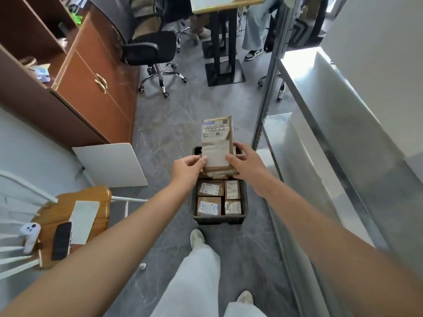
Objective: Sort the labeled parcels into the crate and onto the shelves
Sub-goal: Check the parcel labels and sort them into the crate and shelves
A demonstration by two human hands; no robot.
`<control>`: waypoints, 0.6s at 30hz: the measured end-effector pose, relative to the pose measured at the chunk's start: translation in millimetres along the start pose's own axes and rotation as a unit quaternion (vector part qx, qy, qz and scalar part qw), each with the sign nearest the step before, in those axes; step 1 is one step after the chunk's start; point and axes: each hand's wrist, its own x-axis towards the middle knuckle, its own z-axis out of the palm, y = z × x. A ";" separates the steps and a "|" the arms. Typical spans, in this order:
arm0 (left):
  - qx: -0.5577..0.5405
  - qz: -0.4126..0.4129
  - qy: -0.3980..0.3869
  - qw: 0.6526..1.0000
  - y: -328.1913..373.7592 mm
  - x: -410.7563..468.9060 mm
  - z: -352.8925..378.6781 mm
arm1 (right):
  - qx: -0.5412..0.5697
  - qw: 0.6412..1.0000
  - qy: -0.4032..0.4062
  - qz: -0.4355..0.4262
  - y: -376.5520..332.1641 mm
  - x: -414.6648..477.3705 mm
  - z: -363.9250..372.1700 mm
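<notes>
Parcel (217,143) is hovering over the twelve o'clock end of the crate (219,219); we are gripping its nine o'clock edge with the left hand (187,167), its three o'clock edge with the right hand (246,162). We are judging it mid-sort: the label (215,131) is deciding crate or shelves (332,99) next.

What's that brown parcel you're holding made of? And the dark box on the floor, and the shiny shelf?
The tall brown parcel looks like matte cardboard, with a torn white paper label. The dark ribbed crate seems plastic, though it could be wicker. The silver shelf looks like bare metal: it gleams and reflects light.
</notes>
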 end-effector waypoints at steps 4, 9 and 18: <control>0.021 -0.055 -0.034 0.998 -22.1 59.0 8.7 | -0.002 0.999 0.015 0.036 17.0 47.9 9.2; 0.044 -0.102 -0.084 0.990 -46.4 127.3 17.2 | 0.018 0.994 0.035 0.100 45.3 102.4 30.3; 0.103 -0.170 -0.152 0.968 -142.5 232.6 59.7 | 0.088 0.972 0.104 0.193 156.8 193.1 66.9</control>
